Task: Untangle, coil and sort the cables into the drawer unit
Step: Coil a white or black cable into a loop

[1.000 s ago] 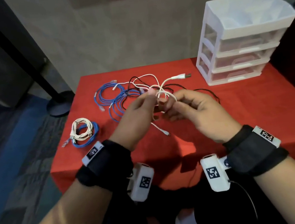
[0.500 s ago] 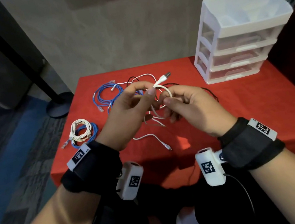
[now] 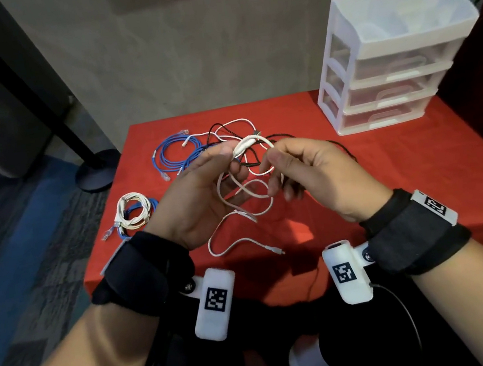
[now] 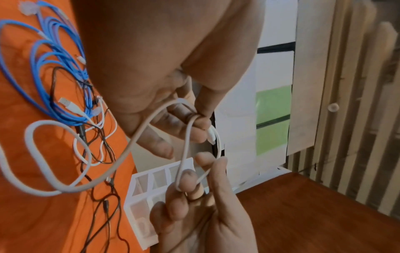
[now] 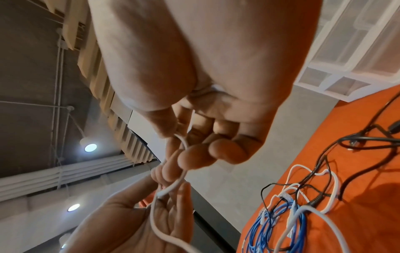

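Note:
Both hands hold one white USB cable (image 3: pixel 243 193) in the air over the red table (image 3: pixel 419 173). My left hand (image 3: pixel 230 156) pinches the thick plug end between thumb and fingers. My right hand (image 3: pixel 271 163) pinches a loop of it right beside; in the left wrist view the loop (image 4: pixel 184 154) wraps round a right finger. Loose loops hang under the hands and the small free end (image 3: pixel 278 251) lies near the front edge. A tangle of blue, black and white cables (image 3: pixel 195 149) lies behind the hands. The white drawer unit (image 3: pixel 388 69) stands back right, drawers closed.
A coiled white and blue bundle (image 3: pixel 134 212) lies at the table's left edge. Black cable (image 3: pixel 340 145) trails right from the tangle behind my right hand. A black pole on a round base (image 3: pixel 96 172) stands on the floor to the left.
The white cable's USB plug, which stuck out to the right, has been drawn in to my left fingers. The hanging loops have grown longer and the free end has dropped toward the front edge.

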The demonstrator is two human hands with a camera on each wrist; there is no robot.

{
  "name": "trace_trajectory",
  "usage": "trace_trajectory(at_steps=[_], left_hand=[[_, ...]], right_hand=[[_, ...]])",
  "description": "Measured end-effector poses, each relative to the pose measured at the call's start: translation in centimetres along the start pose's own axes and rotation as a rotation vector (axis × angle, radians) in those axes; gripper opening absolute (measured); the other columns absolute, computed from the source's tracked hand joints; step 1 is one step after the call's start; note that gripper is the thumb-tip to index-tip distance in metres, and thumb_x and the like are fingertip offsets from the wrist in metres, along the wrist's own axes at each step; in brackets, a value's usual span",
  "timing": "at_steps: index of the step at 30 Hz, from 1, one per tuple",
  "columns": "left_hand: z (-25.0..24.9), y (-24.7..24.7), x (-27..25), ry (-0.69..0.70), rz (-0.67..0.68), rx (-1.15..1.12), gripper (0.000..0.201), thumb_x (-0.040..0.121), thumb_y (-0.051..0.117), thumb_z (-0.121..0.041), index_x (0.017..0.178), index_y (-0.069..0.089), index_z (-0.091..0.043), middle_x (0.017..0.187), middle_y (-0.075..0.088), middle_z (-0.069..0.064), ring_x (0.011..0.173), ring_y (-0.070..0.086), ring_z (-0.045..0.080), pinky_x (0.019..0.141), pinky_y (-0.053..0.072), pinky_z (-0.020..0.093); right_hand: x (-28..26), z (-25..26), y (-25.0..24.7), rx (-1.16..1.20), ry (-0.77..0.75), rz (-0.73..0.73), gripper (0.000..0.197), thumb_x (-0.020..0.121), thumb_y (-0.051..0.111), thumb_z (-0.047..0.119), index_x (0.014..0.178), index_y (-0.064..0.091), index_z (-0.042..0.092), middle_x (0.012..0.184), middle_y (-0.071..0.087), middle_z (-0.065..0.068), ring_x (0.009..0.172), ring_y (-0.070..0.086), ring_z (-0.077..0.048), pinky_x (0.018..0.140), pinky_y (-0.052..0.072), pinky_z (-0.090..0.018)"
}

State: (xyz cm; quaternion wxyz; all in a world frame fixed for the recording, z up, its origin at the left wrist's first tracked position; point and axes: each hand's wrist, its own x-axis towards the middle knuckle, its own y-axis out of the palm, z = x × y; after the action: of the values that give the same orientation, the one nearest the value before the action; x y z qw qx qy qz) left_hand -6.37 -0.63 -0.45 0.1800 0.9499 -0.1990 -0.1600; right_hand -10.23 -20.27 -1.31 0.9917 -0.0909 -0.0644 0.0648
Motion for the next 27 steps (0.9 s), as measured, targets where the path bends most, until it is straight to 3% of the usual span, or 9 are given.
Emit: trace_trajectory(at_steps=[2,4,6,8,11,15,21,25,27], left_hand=[[0.0,-0.1,0.0,-0.026,0.021,-0.036,0.043,0.102,0.052,-0.018,0.143,0.05,-0.003,0.081,0.056,-0.003,0.079,0.063,0.009,0.105,0.047,0.048],[0.0,-0.1,0.1,-0.041,0.03,-0.038,0.028,0.101,0.053,-0.02,0.126,0.061,-0.008,0.083,0.056,-0.003,0.076,0.064,0.008,0.09,0.059,0.042],[0.1,-0.1,0.1,-0.046,0.022,-0.033,0.014,0.101,0.054,-0.02,0.108,0.064,-0.014,0.084,0.057,-0.002,0.074,0.065,0.007,0.074,0.061,0.036],[0.2,-0.1,0.3,-0.037,0.006,-0.051,0.012,0.1,0.055,-0.018,0.103,0.065,-0.014,0.086,0.058,0.0,0.079,0.064,0.009,0.079,0.061,0.039],[0.5,0.0,0.5,-0.01,-0.012,-0.046,0.014,0.102,0.053,-0.017,0.101,0.067,-0.014,0.088,0.059,0.002,0.085,0.062,0.013,0.092,0.058,0.044],[1.1,0.8,0.4,0.061,-0.008,0.023,0.016,0.102,0.054,-0.015,0.116,0.061,-0.009,0.089,0.062,0.003,0.093,0.065,0.02,0.094,0.056,0.052],[1.4,1.5,0.3,0.247,-0.177,0.326,0.013,0.103,0.057,-0.009,0.114,0.059,-0.004,0.082,0.063,0.002,0.067,0.064,0.013,0.066,0.061,0.04],[1.1,1.6,0.0,0.234,-0.144,0.317,0.014,0.103,0.057,-0.011,0.116,0.059,-0.006,0.089,0.062,0.007,0.076,0.066,0.016,0.067,0.062,0.045],[0.7,1.5,-0.3,0.188,-0.093,0.265,0.015,0.103,0.057,-0.014,0.117,0.059,-0.01,0.088,0.062,0.005,0.083,0.068,0.018,0.063,0.062,0.041]], right_hand=[[-0.1,0.0,0.1,-0.01,-0.013,-0.007,0.031,0.108,0.048,0.026,0.095,0.068,0.006,0.073,0.07,-0.01,0.06,0.057,-0.021,0.059,0.041,-0.033],[-0.1,-0.3,-0.1,-0.019,-0.042,-0.023,0.03,0.107,0.05,0.026,0.095,0.069,0.006,0.077,0.069,-0.015,0.063,0.057,-0.018,0.061,0.044,-0.034],[-0.1,-0.6,-0.2,-0.036,-0.077,-0.012,0.026,0.106,0.052,0.023,0.098,0.071,0.007,0.078,0.067,-0.016,0.065,0.057,-0.013,0.061,0.045,-0.028],[-0.2,-0.8,-0.2,-0.048,-0.096,0.035,0.019,0.106,0.053,0.014,0.104,0.07,0.008,0.074,0.067,-0.008,0.064,0.057,-0.007,0.061,0.045,-0.019],[-0.3,-1.1,-0.1,-0.09,-0.109,0.1,0.018,0.104,0.052,0.003,0.108,0.069,0.006,0.073,0.069,0.009,0.064,0.058,0.0,0.062,0.045,-0.013],[-0.1,-1.2,-0.4,-0.098,-0.093,0.053,0.017,0.106,0.052,0.01,0.104,0.068,0.007,0.075,0.067,-0.012,0.063,0.058,-0.01,0.061,0.045,-0.015],[0.2,-1.0,-0.6,0.028,-0.116,-0.064,0.024,0.108,0.047,0.017,0.105,0.058,-0.004,0.066,0.063,-0.014,0.057,0.053,-0.011,0.058,0.043,-0.017],[0.2,-0.5,-0.4,0.033,-0.112,-0.079,0.021,0.105,0.053,0.019,0.105,0.061,0.0,0.059,0.058,-0.007,0.055,0.05,-0.013,0.059,0.04,-0.021],[0.3,-0.3,-0.8,0.035,-0.096,-0.126,0.022,0.106,0.052,0.019,0.103,0.063,0.0,0.056,0.055,-0.005,0.054,0.046,-0.016,0.058,0.039,-0.029]])
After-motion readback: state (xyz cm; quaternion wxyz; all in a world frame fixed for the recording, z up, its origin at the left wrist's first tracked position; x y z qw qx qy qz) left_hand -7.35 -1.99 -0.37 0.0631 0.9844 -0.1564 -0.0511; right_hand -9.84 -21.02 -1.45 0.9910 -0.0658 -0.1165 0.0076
